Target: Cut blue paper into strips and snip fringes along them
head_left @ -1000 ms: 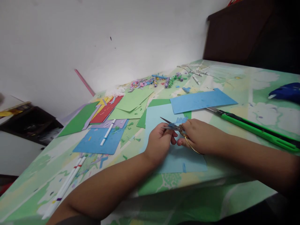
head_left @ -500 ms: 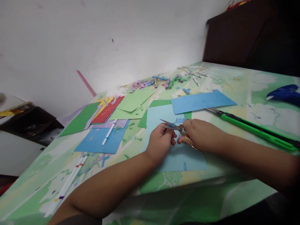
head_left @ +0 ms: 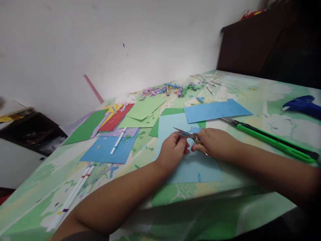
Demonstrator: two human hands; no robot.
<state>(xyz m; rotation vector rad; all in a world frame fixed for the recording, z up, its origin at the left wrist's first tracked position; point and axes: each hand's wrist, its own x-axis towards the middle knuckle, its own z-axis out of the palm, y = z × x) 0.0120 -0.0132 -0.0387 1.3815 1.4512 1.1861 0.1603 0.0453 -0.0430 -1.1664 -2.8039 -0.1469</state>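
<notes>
My right hand (head_left: 213, 142) grips a pair of scissors (head_left: 185, 134) with gold handles, its blades parted and pointing left. My left hand (head_left: 173, 147) is closed in a pinch by the blades, with a small piece of blue paper (head_left: 184, 133) between its fingertips and partly hidden by them. Both hands are above a light blue sheet (head_left: 195, 170) on the table. On that sheet lie a small blue strip (head_left: 199, 177) and, just behind the scissors, some fringed blue scraps (head_left: 195, 129).
A green cutter knife (head_left: 273, 139) lies to the right, beside a blue sheet (head_left: 218, 110). At the far right is a blue glue gun (head_left: 302, 105). Coloured sheets (head_left: 110, 144), markers (head_left: 75, 195) and paper scraps spread leftward. Curled paper pieces (head_left: 184, 90) lie near the wall.
The view has shifted slightly. Both hands keep nearly the same place, with the scissors still at the small blue paper. Nothing has been let go or taken up.
</notes>
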